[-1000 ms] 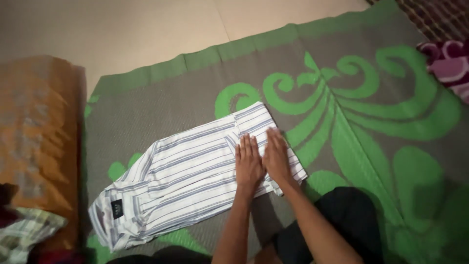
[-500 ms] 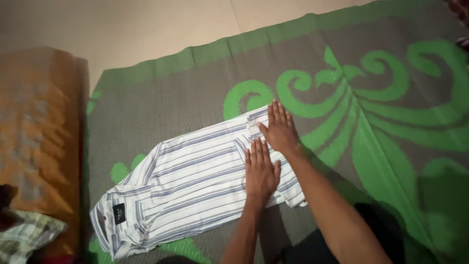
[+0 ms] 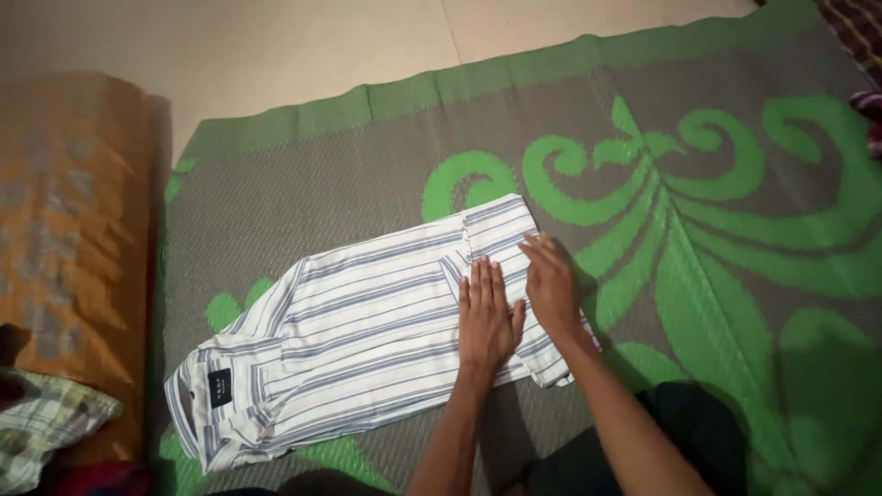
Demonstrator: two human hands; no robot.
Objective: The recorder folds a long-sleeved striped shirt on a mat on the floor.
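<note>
I see a big mat (image 3: 303, 174) on the floor. It is grey with a green edge and green swirls, and it fills most of my view. Nothing here is a box or a bowl, so the mat is the thing that holds stuff. On it lies one folded shirt (image 3: 358, 321), a little toward seven o'clock from the middle of the view.

At nine o'clock there is a long orange cloth (image 3: 64, 220). At about eight o'clock, in the corner, sits a small checked cloth (image 3: 41, 418).

The shirt is white with thin blue and grey stripes. It is folded into a long flat shape. Its collar end points to eight o'clock, and a small dark tag shows inside the collar. The other end points to two o'clock.

My left hand (image 3: 487, 317) lies flat and wide open on the shirt, fingers together, holding nothing. My right hand (image 3: 554, 287) is just beside it, at its two o'clock, also flat and open, pressing the shirt's edge.
</note>
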